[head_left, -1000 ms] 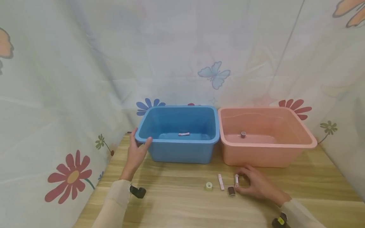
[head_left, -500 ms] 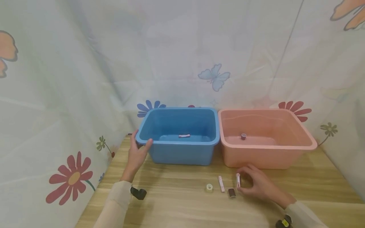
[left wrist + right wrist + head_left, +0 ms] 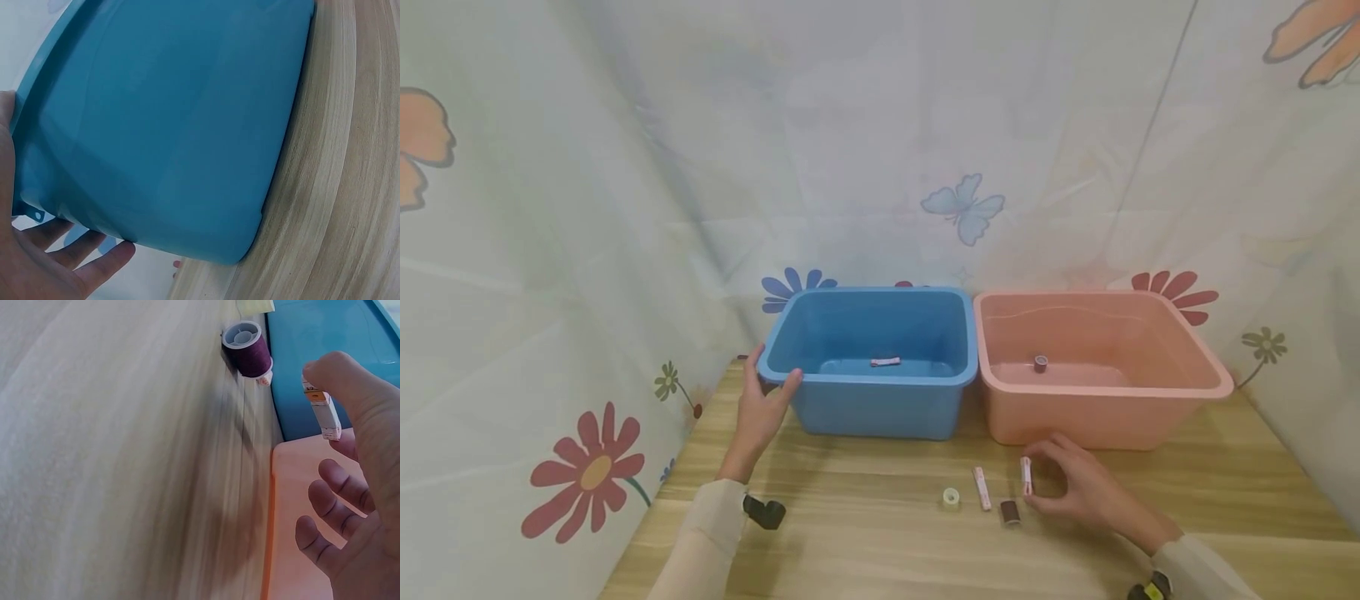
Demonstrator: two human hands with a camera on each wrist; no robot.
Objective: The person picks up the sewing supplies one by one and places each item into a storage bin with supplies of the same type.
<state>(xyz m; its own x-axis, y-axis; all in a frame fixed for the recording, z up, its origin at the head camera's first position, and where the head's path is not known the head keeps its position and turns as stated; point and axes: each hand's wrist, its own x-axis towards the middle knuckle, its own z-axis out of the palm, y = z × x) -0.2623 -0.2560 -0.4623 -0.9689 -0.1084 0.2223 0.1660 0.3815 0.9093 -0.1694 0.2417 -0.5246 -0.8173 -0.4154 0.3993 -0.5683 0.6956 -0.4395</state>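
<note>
My left hand (image 3: 762, 412) grips the near left corner of the blue tub (image 3: 880, 408), thumb over the rim. In the left wrist view, the fingers (image 3: 103, 265) lie along the tub's outer wall. Between thumb and fingertip of my right hand (image 3: 1078, 487) is pinched a small folded tape measure (image 3: 1026, 477), white with red and orange marks, held on end in front of the pink tub. Just left of it lie a dark purple thread spool (image 3: 1011, 512), a second folded tape measure (image 3: 982, 488) and a pale yellow-green spool (image 3: 951, 497).
The pink tub (image 3: 1105, 417) stands against the blue one's right side, with a dark spool (image 3: 1041, 363) on its floor. Another folded tape measure (image 3: 885, 362) lies inside the blue tub. A patterned curtain (image 3: 850, 167) hangs behind the wooden table (image 3: 865, 533).
My right hand has drawn the tape measure slightly up and away from the dark purple spool. The left hand keeps its place on the tub, while the head view has tilted slightly upward.
</note>
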